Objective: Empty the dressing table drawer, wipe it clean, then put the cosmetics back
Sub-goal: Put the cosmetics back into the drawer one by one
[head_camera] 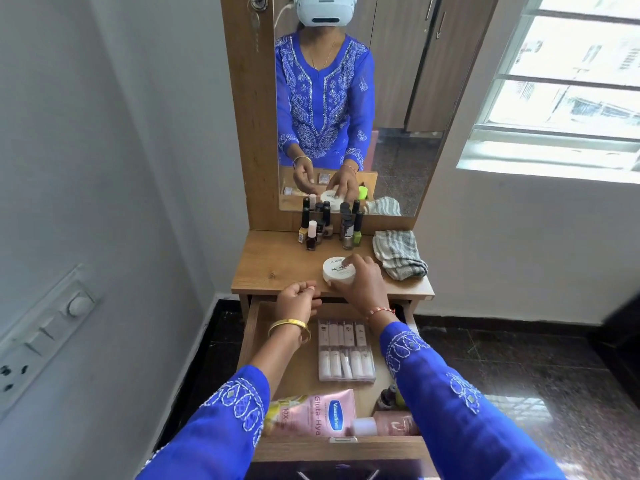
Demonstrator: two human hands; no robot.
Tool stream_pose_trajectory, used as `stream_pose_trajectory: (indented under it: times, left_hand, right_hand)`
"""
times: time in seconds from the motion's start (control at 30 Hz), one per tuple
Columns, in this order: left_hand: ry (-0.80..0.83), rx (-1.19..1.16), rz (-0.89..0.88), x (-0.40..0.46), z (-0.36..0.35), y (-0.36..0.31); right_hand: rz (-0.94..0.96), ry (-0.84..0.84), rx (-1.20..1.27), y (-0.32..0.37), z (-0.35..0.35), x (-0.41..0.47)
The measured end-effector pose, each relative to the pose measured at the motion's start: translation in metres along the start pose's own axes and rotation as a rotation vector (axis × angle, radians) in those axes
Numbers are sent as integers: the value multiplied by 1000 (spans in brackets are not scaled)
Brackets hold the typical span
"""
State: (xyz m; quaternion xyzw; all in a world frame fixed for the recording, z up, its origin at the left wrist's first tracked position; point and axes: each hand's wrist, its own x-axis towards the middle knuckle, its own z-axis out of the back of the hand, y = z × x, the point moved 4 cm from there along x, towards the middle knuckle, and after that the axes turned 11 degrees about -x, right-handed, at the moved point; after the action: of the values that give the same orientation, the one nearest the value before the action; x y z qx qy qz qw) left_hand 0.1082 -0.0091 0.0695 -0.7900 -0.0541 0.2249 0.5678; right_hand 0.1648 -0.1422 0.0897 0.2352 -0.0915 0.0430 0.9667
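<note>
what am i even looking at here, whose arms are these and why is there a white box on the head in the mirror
There is one picture, taken by a camera worn on a person's head and looking forward and down. The white box in the mirror is that headset reflected. The two blue-sleeved arms are the wearer's own.

The right hand curls its fingers round a white round tub labelled nail polish, on the dressing table top. The left hand is loosely curled and seems to hold nothing.

Also on the top: a cluster of nail polish bottles and a folded striped cloth.

Below, the open drawer still holds a clear box of small tubes, a pink Vaseline lotion tube and a pink bottle.
</note>
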Motion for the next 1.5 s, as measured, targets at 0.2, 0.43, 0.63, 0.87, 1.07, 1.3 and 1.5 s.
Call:
stream_pose_trajectory:
  times: [0.2,0.43,0.63,0.87,1.07,1.3,1.5]
  left_hand:
    - [57,-132,46,-24,12,9]
    - [44,-204,82,-45,44,27]
    - [24,-6,-17,-43,76,33]
    - [-258,28,-180,-38,111,36]
    - [-256,-19,-175,-36,115,40]
    - [-230,-29,-171,-42,113,38]
    - [-223,-1,-181,-46,113,36]
  right_hand:
    - [60,-79,285,19,3,-55]
    - [42,161,483,23,-16,-90]
    - [-199,359,736,27,-43,-105]
    - [-488,451,695,21,-84,-120]
    - [-422,466,434,25,-107,-116]
    - [-320,603,267,27,-116,-122]
    - [-301,637,258,24,-118,-123]
